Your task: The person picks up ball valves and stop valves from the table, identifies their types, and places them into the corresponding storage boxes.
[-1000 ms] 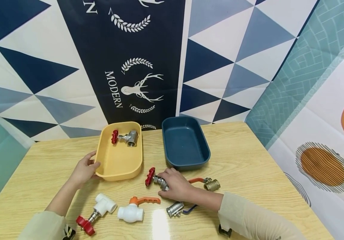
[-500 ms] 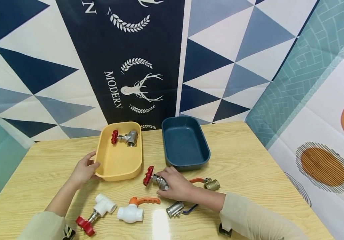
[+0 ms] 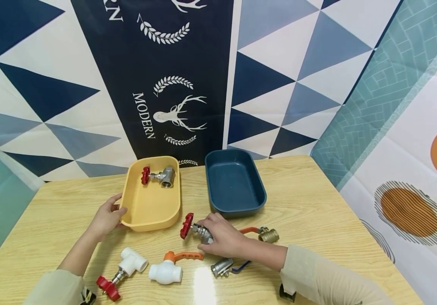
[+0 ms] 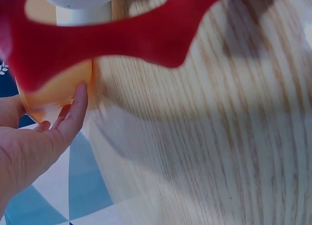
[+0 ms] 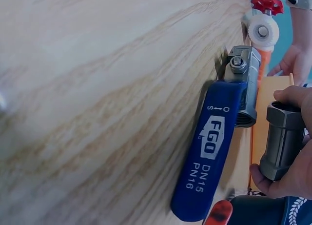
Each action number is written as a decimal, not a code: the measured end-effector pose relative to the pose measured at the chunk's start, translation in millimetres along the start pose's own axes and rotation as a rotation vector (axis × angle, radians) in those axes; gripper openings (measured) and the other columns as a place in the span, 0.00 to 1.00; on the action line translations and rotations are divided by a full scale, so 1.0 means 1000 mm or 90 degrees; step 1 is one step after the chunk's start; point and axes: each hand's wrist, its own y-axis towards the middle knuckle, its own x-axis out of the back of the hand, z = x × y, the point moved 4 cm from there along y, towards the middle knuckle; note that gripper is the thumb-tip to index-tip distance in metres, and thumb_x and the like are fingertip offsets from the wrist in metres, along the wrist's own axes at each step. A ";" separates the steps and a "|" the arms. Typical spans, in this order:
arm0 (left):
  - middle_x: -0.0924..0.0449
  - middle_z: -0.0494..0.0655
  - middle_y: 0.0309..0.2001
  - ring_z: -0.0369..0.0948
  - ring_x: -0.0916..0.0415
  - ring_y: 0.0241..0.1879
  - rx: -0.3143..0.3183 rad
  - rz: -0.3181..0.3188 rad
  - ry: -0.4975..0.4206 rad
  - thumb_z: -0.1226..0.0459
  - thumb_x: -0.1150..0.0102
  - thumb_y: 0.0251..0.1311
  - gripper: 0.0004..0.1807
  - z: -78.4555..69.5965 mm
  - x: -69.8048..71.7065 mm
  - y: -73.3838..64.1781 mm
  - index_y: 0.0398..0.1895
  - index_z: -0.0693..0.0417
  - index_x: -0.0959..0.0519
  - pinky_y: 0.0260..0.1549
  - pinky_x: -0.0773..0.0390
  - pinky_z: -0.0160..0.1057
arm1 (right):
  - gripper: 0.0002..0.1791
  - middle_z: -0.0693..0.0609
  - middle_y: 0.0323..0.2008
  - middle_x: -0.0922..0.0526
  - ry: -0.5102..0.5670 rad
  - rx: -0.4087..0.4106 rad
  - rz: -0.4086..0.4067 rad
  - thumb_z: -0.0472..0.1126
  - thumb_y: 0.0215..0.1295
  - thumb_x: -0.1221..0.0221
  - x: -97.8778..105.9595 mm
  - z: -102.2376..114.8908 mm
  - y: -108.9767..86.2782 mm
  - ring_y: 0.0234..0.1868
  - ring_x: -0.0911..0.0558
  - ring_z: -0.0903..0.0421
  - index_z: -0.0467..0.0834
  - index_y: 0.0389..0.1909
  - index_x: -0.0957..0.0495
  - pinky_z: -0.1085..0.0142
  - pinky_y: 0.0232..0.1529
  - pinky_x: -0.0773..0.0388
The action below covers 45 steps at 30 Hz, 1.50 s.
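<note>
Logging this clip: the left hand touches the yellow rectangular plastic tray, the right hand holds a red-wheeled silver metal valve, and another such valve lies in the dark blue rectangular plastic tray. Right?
No: the other red-wheeled silver metal valve lies in the yellow rectangular plastic tray, not the dark blue plastic tray, as the head view shows. The rest stands.

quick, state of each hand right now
Left hand: holding the yellow tray by its edge.
Right hand: holding a metal valve with a red wheel.
</note>
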 end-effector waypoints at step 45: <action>0.40 0.75 0.57 0.47 0.21 0.41 -0.009 -0.011 0.008 0.68 0.61 0.69 0.33 0.000 -0.001 -0.001 0.72 0.66 0.60 0.37 0.16 0.46 | 0.28 0.52 0.40 0.25 0.066 0.037 -0.071 0.47 0.51 0.33 0.029 0.013 0.016 0.43 0.31 0.58 0.40 0.53 0.25 0.72 0.36 0.31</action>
